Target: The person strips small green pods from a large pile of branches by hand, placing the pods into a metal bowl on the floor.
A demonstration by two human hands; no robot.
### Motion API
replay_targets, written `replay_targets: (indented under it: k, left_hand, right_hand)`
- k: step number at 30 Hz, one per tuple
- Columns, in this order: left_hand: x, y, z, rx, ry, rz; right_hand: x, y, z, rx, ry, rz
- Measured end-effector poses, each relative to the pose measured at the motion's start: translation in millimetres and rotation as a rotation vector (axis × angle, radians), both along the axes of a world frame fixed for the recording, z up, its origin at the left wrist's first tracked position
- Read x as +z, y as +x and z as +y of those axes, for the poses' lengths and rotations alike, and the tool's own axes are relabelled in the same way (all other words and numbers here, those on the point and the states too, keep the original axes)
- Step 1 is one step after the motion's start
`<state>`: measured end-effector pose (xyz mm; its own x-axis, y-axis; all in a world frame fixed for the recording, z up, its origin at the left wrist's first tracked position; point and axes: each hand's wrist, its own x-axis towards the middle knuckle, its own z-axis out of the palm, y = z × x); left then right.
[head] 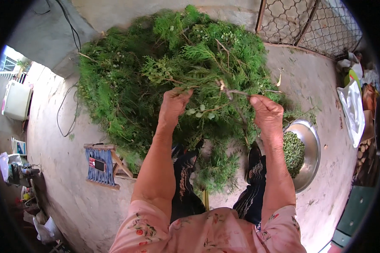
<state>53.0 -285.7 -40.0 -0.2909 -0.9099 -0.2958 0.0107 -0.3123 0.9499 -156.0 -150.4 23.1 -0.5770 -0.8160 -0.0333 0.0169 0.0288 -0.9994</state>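
Note:
A large heap of green conifer branches, with scale-like foliage and small pale cones, lies on the floor before me. My right hand is closed on the thin end of a bare brown twig, whose pale broken part shows near the middle. My left hand is closed at a leafy conifer sprig above the heap; its fingertips are partly hidden. Below and between the hands, a small cluster of pale green cones hangs on a sprig. Loose green foliage lies between my feet.
A metal basin holding many small green cones stands at my right. On my left is a folding stool with a mobile phone on its blue seat. A dark cable trails across the floor. A metal lattice stands far right.

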Motion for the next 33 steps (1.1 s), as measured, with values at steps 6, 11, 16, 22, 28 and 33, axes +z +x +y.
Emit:
replay_targets:
  k: [6,11,16,22,28,33]
  left_hand:
    - [17.8,-2.2,0.4,0.185,0.005,0.184]
    - [37.1,-9.0,3.9,0.222,-0.058,0.308]
    - [55.2,-39.0,15.8,0.209,-0.372,0.205]
    - [53.2,-57.3,16.6,0.241,-0.379,0.152]
    - [66.4,-71.3,32.0,0.276,-0.285,0.295]
    - [68.0,-83.6,45.6,0.158,-0.251,0.242]
  right_hand:
    - [9.3,-30.2,8.6,-0.152,-0.11,-0.093]
    - [24.9,-42.0,19.0,-0.229,-0.171,-0.149]
    - [31.9,-60.1,33.7,-0.19,-0.288,-0.189]
    - [26.0,-55.8,31.6,-0.15,-0.292,-0.317]
    - [19.0,-55.4,29.0,-0.01,-0.202,-0.508]
    - [11.2,-60.9,41.4,0.055,-0.211,-0.506]
